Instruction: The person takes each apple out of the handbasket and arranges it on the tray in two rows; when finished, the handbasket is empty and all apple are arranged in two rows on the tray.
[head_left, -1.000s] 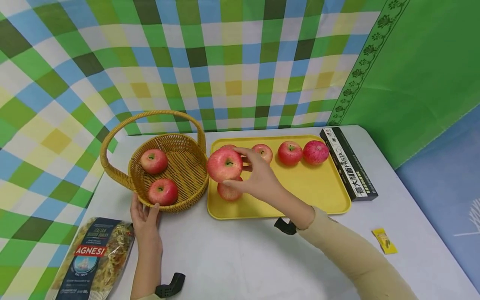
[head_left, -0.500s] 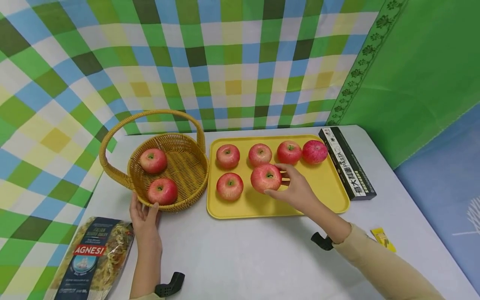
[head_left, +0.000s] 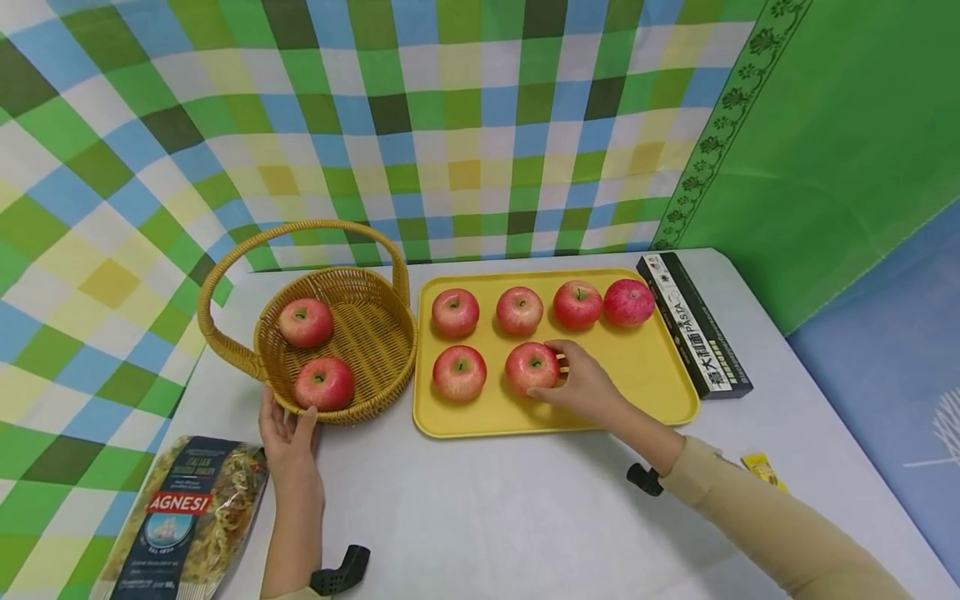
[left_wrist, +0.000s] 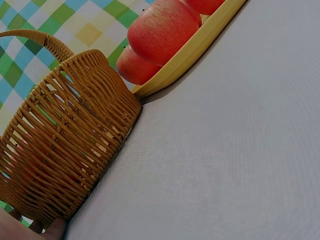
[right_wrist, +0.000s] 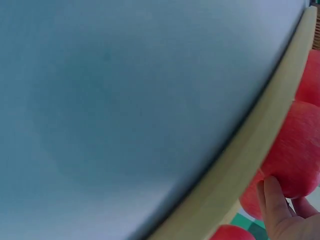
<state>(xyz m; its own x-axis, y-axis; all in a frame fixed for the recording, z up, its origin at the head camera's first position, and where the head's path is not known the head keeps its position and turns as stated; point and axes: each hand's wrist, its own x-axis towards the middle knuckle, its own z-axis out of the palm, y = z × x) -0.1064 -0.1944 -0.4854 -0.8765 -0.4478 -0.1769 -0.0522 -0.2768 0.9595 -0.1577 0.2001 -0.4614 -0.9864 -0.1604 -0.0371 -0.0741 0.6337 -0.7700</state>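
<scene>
My right hand holds a red apple at its right side, thumb at the front and fingers behind. This apple is low over the yellow tray, in the front row beside another apple. In the right wrist view, fingertips press against the apple's skin. At the left, my left hand grips the near side of a wicker basket, its thumb up by the rim. Two apples lie inside the basket. The left wrist view shows the fingers and thumb low against the wicker wall.
Along the tray's back row stand several apples. A black pasta box lies by the tray's right edge. A pasta bag is at the front left, and a small yellow packet at the right. The basket's tall handle arches up.
My right hand has carried the apple rightward from over the tray's left side, then lowered it to the front row. The left hand stays at the basket.
</scene>
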